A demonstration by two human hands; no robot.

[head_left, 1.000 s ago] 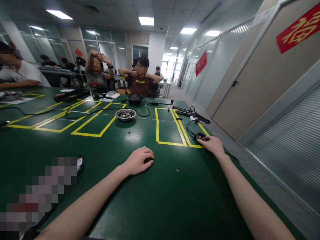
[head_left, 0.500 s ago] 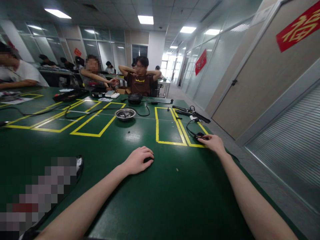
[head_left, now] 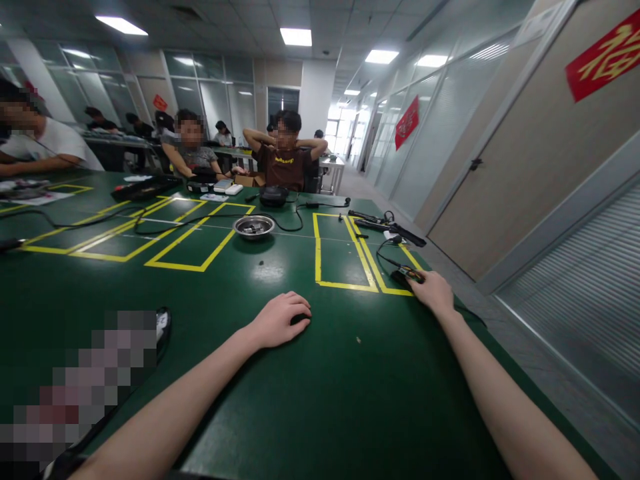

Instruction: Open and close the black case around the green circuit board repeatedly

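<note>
My left hand (head_left: pixel 283 320) rests palm down on the green tabletop (head_left: pixel 310 400). Its fingers curve loosely together, with the thumb apart and a dark gap under the palm; I see nothing held there. At the right side of the table, my right hand (head_left: pixel 434 291) pinches a small black part with thin coloured wires (head_left: pixel 403 275). The part is slightly tilted, and the fingers hide some of it. A black cable (head_left: pixel 381 252) runs from it toward a long black folded stand-like object (head_left: pixel 393 230).
A metal bowl (head_left: pixel 254 227) with small pieces stands mid-table. Yellow tape outlines (head_left: pixel 345 287) mark the surface. Black cables and a round black case (head_left: pixel 274 195) lie farther back. At lower left is a blurred-out object (head_left: pixel 163 327) with a dark edge. Several people sit beyond the table.
My right hand has tipped up the black part, so its coloured wires show more. My left hand stays put. A person across the table has lowered an arm.
</note>
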